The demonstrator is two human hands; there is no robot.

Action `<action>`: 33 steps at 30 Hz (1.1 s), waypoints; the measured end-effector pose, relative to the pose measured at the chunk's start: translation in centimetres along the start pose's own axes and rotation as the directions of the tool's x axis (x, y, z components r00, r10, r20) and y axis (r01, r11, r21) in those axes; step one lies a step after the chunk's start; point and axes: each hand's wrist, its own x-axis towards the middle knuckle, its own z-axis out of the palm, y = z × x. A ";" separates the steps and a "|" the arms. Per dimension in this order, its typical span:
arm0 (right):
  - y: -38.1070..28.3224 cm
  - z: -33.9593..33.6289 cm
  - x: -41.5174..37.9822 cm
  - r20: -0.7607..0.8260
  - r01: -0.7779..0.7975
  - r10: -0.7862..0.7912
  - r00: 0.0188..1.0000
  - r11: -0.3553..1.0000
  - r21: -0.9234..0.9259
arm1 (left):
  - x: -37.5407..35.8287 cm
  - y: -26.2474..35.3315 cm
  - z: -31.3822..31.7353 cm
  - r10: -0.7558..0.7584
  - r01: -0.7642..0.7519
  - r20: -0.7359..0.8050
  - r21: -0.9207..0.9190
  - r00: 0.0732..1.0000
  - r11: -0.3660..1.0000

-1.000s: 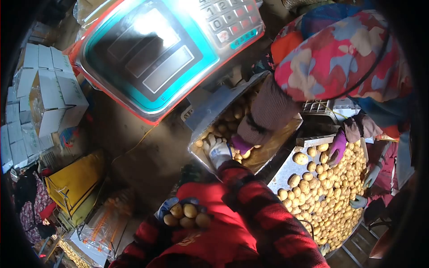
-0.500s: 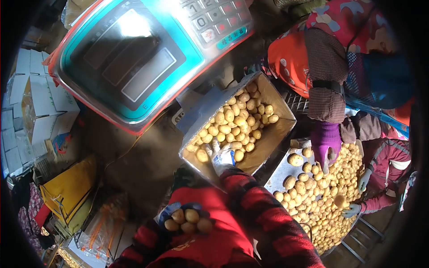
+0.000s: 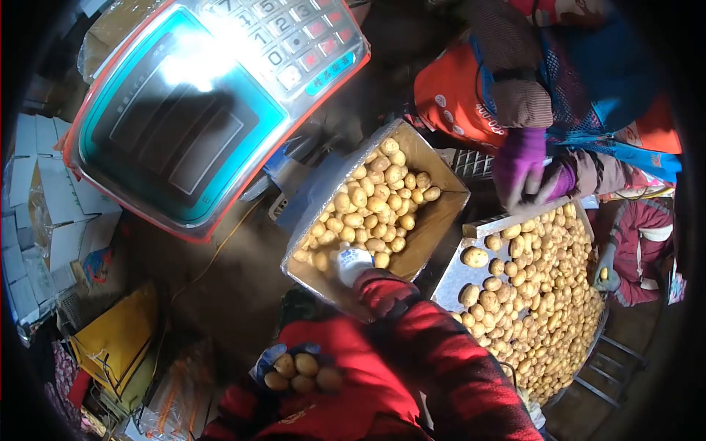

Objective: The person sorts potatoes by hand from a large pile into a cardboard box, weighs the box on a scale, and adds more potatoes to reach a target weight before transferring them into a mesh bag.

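My left hand [image 3: 269,363], in a blue glove, cradles several potatoes [image 3: 303,373] against the front of my red apron. My right hand [image 3: 351,263], in a white and blue glove, reaches into the near end of an open cardboard box [image 3: 434,239]. It touches the potatoes [image 3: 371,198] heaped in there, and its fingers are mostly hidden, so I cannot see whether they grip one. The box is tilted in my view, with bare cardboard showing along its right side.
A scale display with keypad [image 3: 180,117] looms at upper left. Right of the box, many potatoes cover a metal sorting table [image 3: 450,288]. A co-worker's purple gloves [image 3: 521,167] are over its far edge; another person's grey glove [image 3: 606,270] holds a potato. White cartons [image 3: 62,198] stand left.
My right hand's fingers were spread on the potatoes and are now mostly out of sight. The purple-gloved hand has drawn back from the table's potatoes. My left hand still holds its potatoes.
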 end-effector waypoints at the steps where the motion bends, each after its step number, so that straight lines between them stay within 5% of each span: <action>1: 0.7 0.2 -0.5 -0.029 0.055 -0.053 0.998 0.996 0.075 | 0.1 0.1 -0.2 -0.006 0.006 0.003 -0.003 1.000 1.000; 4: 0.6 -5.9 -1.4 -0.022 -0.172 0.171 0.985 0.983 -0.067 | 0.1 0.3 -0.5 -0.020 0.020 -0.010 -0.011 1.000 1.000; 6: 1.6 -11.1 -2.0 -0.337 -0.321 0.333 0.881 0.943 0.093 | 0.3 0.5 -0.8 -0.022 0.022 -0.023 -0.007 0.999 1.000; 8: 5.1 -13.3 0.4 -0.480 -0.342 0.257 0.839 0.935 -0.096 | 0.5 0.6 -1.1 -0.025 0.025 -0.032 -0.006 0.999 1.000; 12: 9.5 -14.4 6.2 -0.420 -0.284 0.155 0.894 0.921 -0.265 | 0.8 1.1 -1.6 -0.026 0.027 -0.054 0.011 0.998 1.000; 14: 11.2 -9.8 11.2 -0.734 -0.331 0.410 0.542 0.907 0.261 | 0.4 1.4 -1.6 -0.025 0.027 -0.076 0.030 0.997 0.999; 16: 10.6 -12.8 9.5 -0.355 -0.181 0.590 0.725 0.660 0.729 | 0.1 1.5 -1.4 -0.027 0.031 -0.099 0.037 0.995 0.999; 17: 9.8 -14.0 8.5 -0.404 -0.227 0.580 0.708 0.727 0.648 | 0.1 1.5 -1.4 -0.029 0.033 -0.106 0.041 0.994 0.999; 19: 10.3 -13.8 7.5 -0.498 -0.261 0.286 0.818 0.958 0.121 | 0.2 1.6 -1.2 -0.039 0.044 -0.106 0.046 0.994 0.998; 20: 10.5 -13.7 6.7 -0.474 -0.239 0.134 0.870 0.956 -0.170 | 0.3 1.8 -1.1 -0.045 0.051 -0.107 0.048 0.993 0.998; 22: 10.7 -12.9 4.9 -0.372 -0.250 0.146 0.917 0.936 -0.249 | 0.5 1.9 -0.9 -0.062 0.067 -0.106 0.048 0.992 0.997; 24: 8.5 -13.9 -0.4 -0.518 -0.184 0.156 0.841 0.983 -0.003 | 0.8 2.0 -0.6 -0.089 0.095 -0.109 0.045 0.990 0.995; 26: 6.9 -14.3 -5.6 -0.413 -0.012 0.176 0.894 0.929 0.371 | 1.1 2.1 -0.5 -0.129 0.134 -0.114 0.040 0.985 0.990; 28: 5.9 -11.2 -9.8 -0.423 0.282 0.079 0.903 0.636 0.719 | 1.3 2.1 -0.3 -0.184 0.190 -0.119 0.040 0.976 0.981; 29: 4.7 -11.5 -13.1 -0.306 0.205 0.094 0.947 0.558 0.804 | 1.5 2.2 -0.4 -0.230 0.237 -0.129 0.039 0.965 0.971; 30: 3.3 -12.4 -16.8 -0.187 0.119 0.098 0.978 0.474 0.872 | 1.5 2.0 -0.7 -0.279 0.286 -0.133 0.036 0.951 0.958; 32: 1.9 -12.2 -23.0 -0.312 0.206 0.099 0.945 0.562 0.801 | 1.1 1.5 -2.1 -0.397 0.407 -0.151 0.042 0.905 0.913; 33: 1.2 -12.4 -26.1 -0.386 0.138 0.163 0.908 0.753 0.643 | 1.0 1.0 -2.9 -0.463 0.476 -0.166 0.041 0.870 0.879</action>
